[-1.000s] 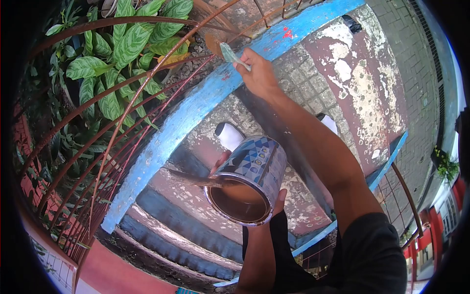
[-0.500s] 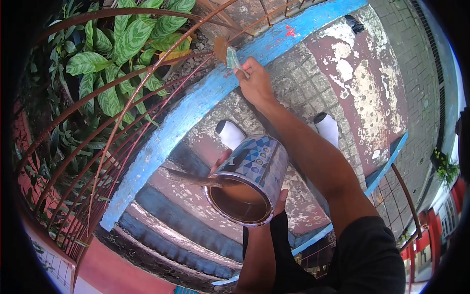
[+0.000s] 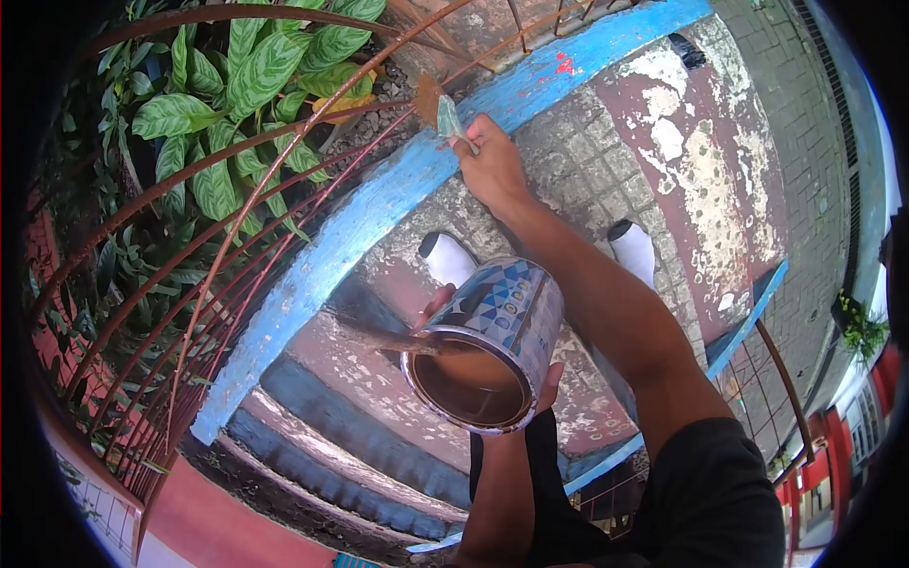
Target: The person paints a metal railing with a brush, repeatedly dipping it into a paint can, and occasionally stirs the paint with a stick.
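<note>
My right hand [image 3: 492, 166] is closed around the handle of a paintbrush [image 3: 447, 117], which has brown-coated bristles and a greenish ferrule. The bristles overlap a thin rusty railing bar [image 3: 388, 112] at the outer edge of the blue-painted curb [image 3: 379, 204]. Lower down, my left hand [image 3: 548, 386] supports a paint can [image 3: 511, 308] from beneath and behind, its palm hidden. The can has a blue and white patterned label and tilts with its mouth toward me. Brown paint [image 3: 464, 369] shows inside, and a brown-coated stick [image 3: 388, 338] juts out over the rim.
Curved rusty railings [image 3: 204, 166] run along the left, in front of leafy plants [image 3: 270, 76]. My feet in white and black footwear [image 3: 447, 260] stand on worn, peeling paving. Dark-edged steps [image 3: 331, 398] lie at lower left. A grey paved lane [image 3: 805, 142] runs along the right.
The paint can has shifted slightly right and up with my left hand. The brush stays at nearly the same spot on the bar, with only a slight shift of my right hand.
</note>
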{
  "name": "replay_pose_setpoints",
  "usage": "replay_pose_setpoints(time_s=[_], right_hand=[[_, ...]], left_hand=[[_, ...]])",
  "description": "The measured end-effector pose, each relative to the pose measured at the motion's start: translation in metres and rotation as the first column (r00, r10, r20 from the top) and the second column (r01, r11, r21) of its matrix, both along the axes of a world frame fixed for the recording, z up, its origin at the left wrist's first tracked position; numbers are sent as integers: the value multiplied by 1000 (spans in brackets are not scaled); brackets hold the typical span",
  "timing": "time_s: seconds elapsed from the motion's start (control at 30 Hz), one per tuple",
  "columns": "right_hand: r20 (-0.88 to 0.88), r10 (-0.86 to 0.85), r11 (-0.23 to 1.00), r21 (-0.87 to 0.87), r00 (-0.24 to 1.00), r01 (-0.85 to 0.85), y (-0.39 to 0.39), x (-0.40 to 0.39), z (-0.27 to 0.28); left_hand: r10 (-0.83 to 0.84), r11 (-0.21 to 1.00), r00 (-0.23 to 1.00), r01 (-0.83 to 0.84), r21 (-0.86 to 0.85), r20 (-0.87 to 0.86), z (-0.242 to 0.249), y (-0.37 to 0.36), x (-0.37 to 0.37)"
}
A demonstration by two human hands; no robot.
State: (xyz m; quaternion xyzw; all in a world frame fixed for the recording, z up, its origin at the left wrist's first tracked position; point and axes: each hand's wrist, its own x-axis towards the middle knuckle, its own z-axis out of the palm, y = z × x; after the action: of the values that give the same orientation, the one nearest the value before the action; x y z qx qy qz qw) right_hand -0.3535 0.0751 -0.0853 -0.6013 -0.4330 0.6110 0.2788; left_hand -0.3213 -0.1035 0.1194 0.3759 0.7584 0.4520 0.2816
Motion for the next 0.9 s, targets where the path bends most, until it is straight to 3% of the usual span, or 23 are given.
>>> replay_pose_setpoints(time_s=[0.07,0.17,0.23,0.27,0.33,0.43,0.53,0.63,0.9], right_hand=[[16,-23,1000,-21,1000,23,1,-5,13],[62,66,995,65,996,-70,-19,-9,26],[-2,176,959,225,984,-171,-32,-7,31],[-2,179,958,227,984,-174,-34,-4,32],[55,365,887,284,929,-365,-33,4,35],[186,414,812,368,891,-454,-10,15,47],[335,294,767,476,895,-430,20,29,39],[398,286,764,455,872,-458,16,34,45],[271,183,869,405,945,-285,7,30,62]], left_hand=[[6,1000,1000,-6,-2,3,0,0,1],[24,1000,999,-24,0,21,2,0,2],[34,999,999,-34,0,37,3,-2,1],[12,1000,1000,-12,-7,20,4,-3,-1],[-10,1000,1000,10,-7,3,4,-4,-3],[24,1000,999,-24,-6,35,4,-2,-1],[165,986,984,-163,43,-63,3,5,0],[164,985,985,-160,70,-60,6,7,-1],[213,972,976,-208,112,-36,9,8,-2]])
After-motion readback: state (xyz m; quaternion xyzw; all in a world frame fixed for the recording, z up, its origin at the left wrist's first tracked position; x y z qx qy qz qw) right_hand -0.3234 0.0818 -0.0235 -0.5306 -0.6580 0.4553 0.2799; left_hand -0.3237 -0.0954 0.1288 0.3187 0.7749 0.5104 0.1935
